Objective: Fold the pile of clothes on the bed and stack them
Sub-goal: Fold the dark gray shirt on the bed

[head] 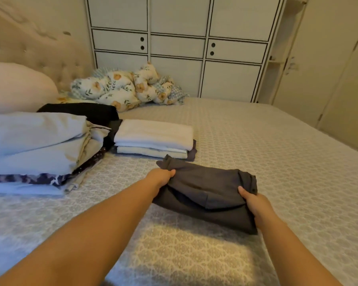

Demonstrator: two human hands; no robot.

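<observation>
A folded dark grey garment [207,193] lies on the patterned bedspread [267,151] in front of me. My left hand [160,177] grips its left edge, and my right hand [254,203] grips its right edge. Just beyond it stands a small stack of folded white and cream clothes [153,139] on a dark piece. To the left is a taller stack of folded pale blue and beige items [35,149] with a dark patterned piece near its bottom. A black folded garment [81,112] lies behind them.
A crumpled floral quilt [128,87] sits at the far side of the bed. A pink pillow [19,87] rests against the tufted headboard [39,50]. White wardrobe doors [178,46] stand behind the bed. The bed's right edge runs past [339,137].
</observation>
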